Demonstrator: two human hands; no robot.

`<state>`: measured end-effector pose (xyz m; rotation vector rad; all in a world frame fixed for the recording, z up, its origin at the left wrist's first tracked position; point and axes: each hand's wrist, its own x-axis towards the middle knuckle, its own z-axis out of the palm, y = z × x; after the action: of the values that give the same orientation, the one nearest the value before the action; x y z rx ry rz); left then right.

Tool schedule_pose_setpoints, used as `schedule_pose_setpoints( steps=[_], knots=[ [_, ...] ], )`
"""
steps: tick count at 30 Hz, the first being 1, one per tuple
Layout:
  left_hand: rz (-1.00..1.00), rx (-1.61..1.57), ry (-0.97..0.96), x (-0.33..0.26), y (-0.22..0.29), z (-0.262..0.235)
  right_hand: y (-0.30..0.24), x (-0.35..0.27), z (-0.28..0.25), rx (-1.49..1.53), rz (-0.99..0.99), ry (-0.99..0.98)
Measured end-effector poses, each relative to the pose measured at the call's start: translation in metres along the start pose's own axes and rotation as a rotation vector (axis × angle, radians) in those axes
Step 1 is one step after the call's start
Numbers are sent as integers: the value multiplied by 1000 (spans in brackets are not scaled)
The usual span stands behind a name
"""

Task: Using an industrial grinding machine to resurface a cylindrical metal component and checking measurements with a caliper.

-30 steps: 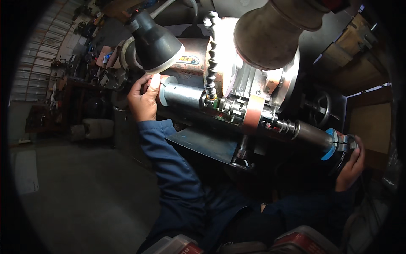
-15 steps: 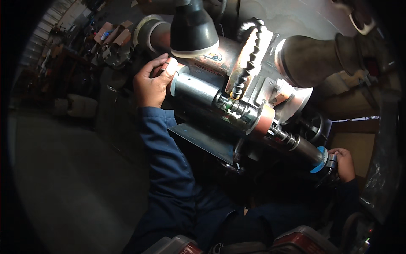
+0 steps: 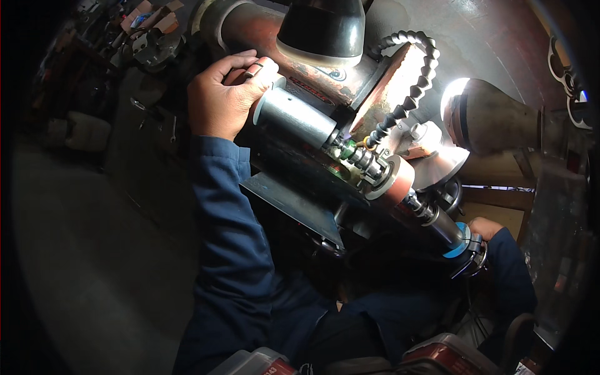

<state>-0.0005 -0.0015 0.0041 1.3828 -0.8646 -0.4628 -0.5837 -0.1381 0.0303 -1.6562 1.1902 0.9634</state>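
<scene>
Head view, looking down along a machine that runs diagonally from upper left to lower right.

Left hand: rests at the upper-left end of the grey metal cylinder, fingers curled narrow over the cylinder's end face and the rusty housing just behind it; a dark ring or small part lies under the index finger. The blue sleeve runs down from the wrist to the lower edge.

Grey metal cylinder: lies tilted, its lower end meeting a stack of small green and brass fittings, then a pale round flange, then a dark shaft.

Right hand: sits at the far lower-right end of the shaft, beside a blue ring and a dark collar. Only the back of the hand shows; whether the fingers close on the collar cannot be told, probably touching.

Above the cylinder: a black lamp shade and a black segmented hose arching to the fittings. A second, lit cone-shaped lamp stands to the right, near the flange.

Open room: a flat dark plate juts below the cylinder, its edge near the left sleeve. Left of the sleeve the grey floor lies open; a cluttered shelf crowds the upper left.
</scene>
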Motion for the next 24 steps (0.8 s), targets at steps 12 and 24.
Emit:
schedule_pose_setpoints(
  steps=[12,24],
  knots=[
    [-27,18,36,-2,-2,2,-43,-39,64,734,-46,848],
    [-9,34,43,4,-4,-6,-5,-17,21,22,-104,348]
  ],
)
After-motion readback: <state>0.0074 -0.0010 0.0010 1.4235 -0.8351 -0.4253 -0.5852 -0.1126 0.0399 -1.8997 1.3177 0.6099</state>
